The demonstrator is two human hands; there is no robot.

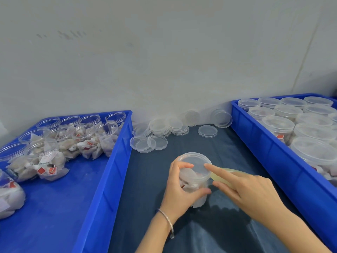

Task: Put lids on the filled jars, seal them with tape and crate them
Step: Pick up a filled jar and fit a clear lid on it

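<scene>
Sealing stage, head view. The jar (194, 177), already lidded and filled with paper sachets, sits tilted on the dark desk (145, 189) between two blue crates. The left hand (179, 187) wraps its fingers (182, 166) around the jar's body, closed firmly on it, thumb at the lower side. The right hand (249, 190) has its index finger extended onto the rim of the lid (195, 162), pressing down a strip of pale, translucent tape (225, 175) that trails back under the hand; the remaining fingers are loosely curled, and whether they pinch the tape's free end cannot be told. The left crate (113, 170) holds open, unlidded jars (78, 136) (several leaning or toppled), while the right crate (259, 141) holds the finished jars (291, 121). Spare lids (160, 127) lie stacked along the wall.

Probable failure modes, judged from this arrangement: the tape may wrinkle or fold onto itself if the jar is rotated faster than the finger smooths it; the lid may lift on one side should the pressing finger slip, since the jar is tilted; and the sachets visible near the jar's base suggest paper could be caught under the seal.
</scene>
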